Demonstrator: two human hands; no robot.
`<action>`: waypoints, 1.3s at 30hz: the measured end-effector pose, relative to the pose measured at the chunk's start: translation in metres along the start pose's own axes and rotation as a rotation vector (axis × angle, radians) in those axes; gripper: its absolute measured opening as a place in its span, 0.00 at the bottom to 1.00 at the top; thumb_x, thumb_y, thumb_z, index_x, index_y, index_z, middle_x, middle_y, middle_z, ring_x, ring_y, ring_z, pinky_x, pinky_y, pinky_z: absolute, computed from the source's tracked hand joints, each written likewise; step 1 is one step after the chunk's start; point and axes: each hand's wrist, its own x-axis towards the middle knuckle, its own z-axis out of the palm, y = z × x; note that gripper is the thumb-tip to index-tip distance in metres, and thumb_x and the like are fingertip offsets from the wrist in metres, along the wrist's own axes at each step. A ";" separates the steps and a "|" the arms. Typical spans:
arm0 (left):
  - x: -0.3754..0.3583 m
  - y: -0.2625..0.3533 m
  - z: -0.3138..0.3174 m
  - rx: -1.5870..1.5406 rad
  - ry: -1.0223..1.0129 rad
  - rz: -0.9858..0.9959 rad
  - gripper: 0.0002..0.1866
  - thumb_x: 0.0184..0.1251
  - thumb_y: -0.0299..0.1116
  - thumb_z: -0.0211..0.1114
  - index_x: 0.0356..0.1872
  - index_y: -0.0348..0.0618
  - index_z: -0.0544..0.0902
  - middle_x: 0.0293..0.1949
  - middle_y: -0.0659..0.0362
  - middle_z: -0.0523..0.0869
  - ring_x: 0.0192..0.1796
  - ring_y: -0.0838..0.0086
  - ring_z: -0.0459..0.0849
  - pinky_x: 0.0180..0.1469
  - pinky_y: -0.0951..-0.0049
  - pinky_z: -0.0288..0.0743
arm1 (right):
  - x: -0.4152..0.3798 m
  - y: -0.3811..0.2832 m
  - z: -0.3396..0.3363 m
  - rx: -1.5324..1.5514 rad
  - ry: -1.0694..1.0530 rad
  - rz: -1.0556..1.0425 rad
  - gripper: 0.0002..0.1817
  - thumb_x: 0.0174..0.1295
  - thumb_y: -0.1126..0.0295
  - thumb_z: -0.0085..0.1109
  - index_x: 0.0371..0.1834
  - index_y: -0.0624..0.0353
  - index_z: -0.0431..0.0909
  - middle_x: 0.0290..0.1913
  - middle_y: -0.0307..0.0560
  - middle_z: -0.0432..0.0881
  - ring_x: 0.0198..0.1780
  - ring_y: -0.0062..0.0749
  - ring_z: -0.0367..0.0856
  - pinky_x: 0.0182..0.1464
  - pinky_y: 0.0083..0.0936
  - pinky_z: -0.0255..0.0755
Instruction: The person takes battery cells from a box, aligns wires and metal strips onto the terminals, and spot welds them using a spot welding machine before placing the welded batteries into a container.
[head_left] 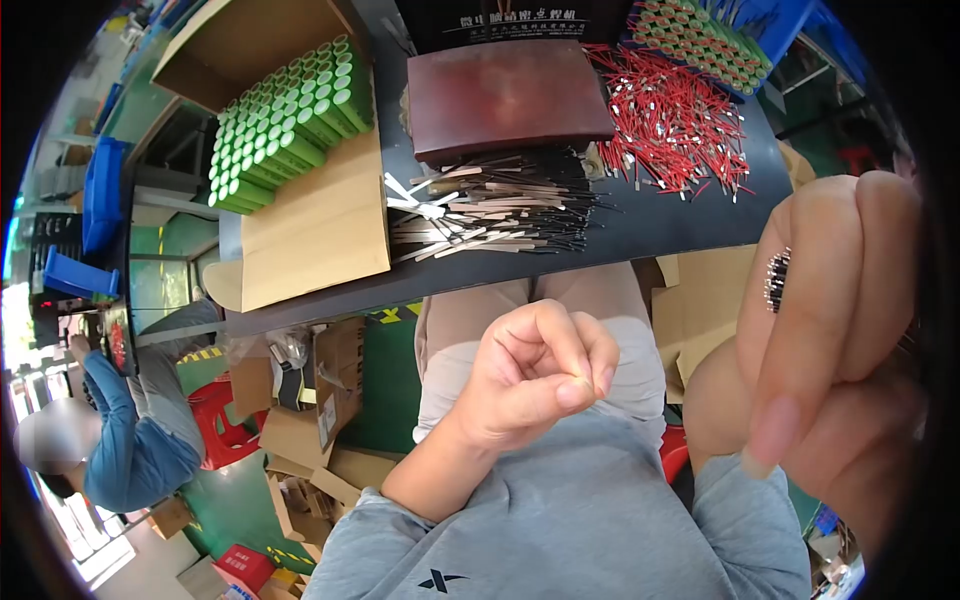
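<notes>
- Left hand (545, 365) pinched, can't tell if on anything.
- Right hand (830, 290) curled round dark wires (776, 280), I think; loose grip could spill them short of the tabletop (690, 225) ahead.

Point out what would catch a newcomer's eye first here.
Bright green cylinders packed in rows draw attention first, in the open brown cardboard box at upper left. Next comes the loose heap of thin red wires at upper right. At the right edge, the bare right hand looms large, with a small dark, silver-tipped bundle showing in its grip.
</notes>
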 end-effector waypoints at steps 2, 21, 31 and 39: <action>0.001 0.000 0.003 0.013 -0.021 -0.001 0.09 0.72 0.23 0.76 0.45 0.43 0.83 0.45 0.51 0.87 0.42 0.76 0.82 0.45 0.74 0.77 | 0.004 0.002 0.002 0.009 -0.002 0.006 0.28 0.89 0.51 0.46 0.59 0.71 0.80 0.44 0.61 0.88 0.19 0.11 0.60 0.21 0.14 0.60; 0.008 0.061 0.031 0.528 0.137 0.264 0.05 0.79 0.26 0.71 0.47 0.35 0.85 0.40 0.46 0.91 0.35 0.73 0.87 0.35 0.77 0.80 | -0.030 0.047 -0.034 -0.231 0.212 0.498 0.24 0.91 0.54 0.49 0.52 0.65 0.85 0.38 0.46 0.88 0.21 0.07 0.59 0.23 0.14 0.56; 0.033 0.135 0.004 1.540 0.574 0.651 0.20 0.83 0.20 0.65 0.71 0.36 0.78 0.50 0.56 0.87 0.43 0.80 0.83 0.47 0.77 0.80 | -0.074 0.110 -0.050 -0.374 0.224 0.825 0.11 0.89 0.62 0.54 0.54 0.59 0.73 0.34 0.32 0.74 0.34 0.12 0.67 0.37 0.18 0.64; 0.050 0.181 -0.029 1.809 0.790 0.538 0.34 0.80 0.21 0.70 0.83 0.48 0.71 0.45 0.61 0.85 0.42 0.81 0.84 0.47 0.77 0.81 | -0.071 0.101 -0.045 -0.247 0.255 0.793 0.10 0.88 0.67 0.56 0.45 0.58 0.81 0.30 0.31 0.76 0.28 0.10 0.66 0.30 0.15 0.58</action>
